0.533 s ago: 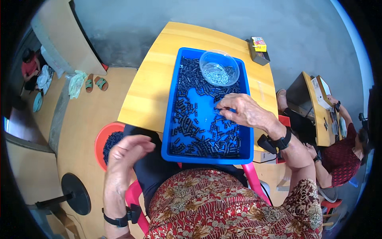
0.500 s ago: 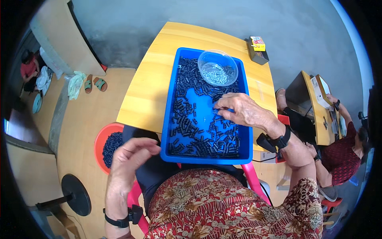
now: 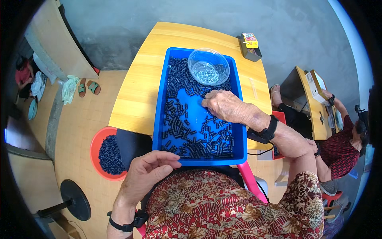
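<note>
A blue tray [image 3: 159, 119] rests partly on the yellow table and reaches over its near edge towards me. Small black cylindrical parts [image 3: 175, 123] lie loose in it, thickest at the far end and along the near side. In its far right part sits a round clear tub [image 3: 208, 67] with small silvery pieces inside. My right hand [image 3: 229, 106] is over the tray's right half, fingers curled and closed; their tips and anything between them are hidden. By the tray's near left corner my left hand [image 3: 149, 171] has its thumb and fingers apart, with nothing seen in it.
Left of the table, an orange-red basin [image 3: 95, 147] on the floor holds many black parts. A dark box with a yellow packet [image 3: 250, 40] stands at the table's far right corner. Another person [image 3: 338, 155] sits at a desk on the right; one more sits far left.
My left hand has come rightward to the tray's near left corner. My right hand's fingers have curled in, hiding their tips. The whole view has shifted slightly.
</note>
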A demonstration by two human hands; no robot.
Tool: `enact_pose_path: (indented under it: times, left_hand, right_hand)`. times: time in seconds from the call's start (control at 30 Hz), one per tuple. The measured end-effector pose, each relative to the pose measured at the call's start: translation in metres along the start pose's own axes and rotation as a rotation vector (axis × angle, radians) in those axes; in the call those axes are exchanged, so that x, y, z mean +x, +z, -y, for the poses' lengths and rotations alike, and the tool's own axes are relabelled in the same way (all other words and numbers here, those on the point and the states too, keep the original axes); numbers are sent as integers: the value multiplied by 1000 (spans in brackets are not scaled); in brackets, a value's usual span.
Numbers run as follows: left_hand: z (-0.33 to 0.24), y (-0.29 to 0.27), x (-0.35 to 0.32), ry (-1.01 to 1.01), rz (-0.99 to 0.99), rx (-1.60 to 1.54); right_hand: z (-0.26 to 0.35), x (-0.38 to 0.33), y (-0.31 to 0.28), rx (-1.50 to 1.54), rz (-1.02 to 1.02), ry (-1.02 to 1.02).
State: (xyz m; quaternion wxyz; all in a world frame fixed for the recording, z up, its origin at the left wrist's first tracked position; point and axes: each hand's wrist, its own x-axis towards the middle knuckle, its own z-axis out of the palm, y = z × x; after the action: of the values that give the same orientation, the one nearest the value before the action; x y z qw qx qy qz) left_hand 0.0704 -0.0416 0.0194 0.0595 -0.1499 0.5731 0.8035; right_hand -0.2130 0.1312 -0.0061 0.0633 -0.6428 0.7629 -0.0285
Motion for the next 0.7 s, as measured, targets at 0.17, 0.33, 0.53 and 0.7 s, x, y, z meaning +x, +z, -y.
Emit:
enact_pose_path:
  times: [0.17,0.33,0.53,0.7]
  left_hand:
    - [1,3,2,5,9,-16]
    - [0,3,2,-23,-3,6]
    - [-3,5,-3,-32,-11,49]
    - [-5,8,-4,-27,-7,26]
  right_hand:
    - [3,2,3,-45,6,5]
    - [6,-2,1,31,-42,33]
    - [3,-4,6,104,-43,122]
    - [0,-6,7,105,-14,111]
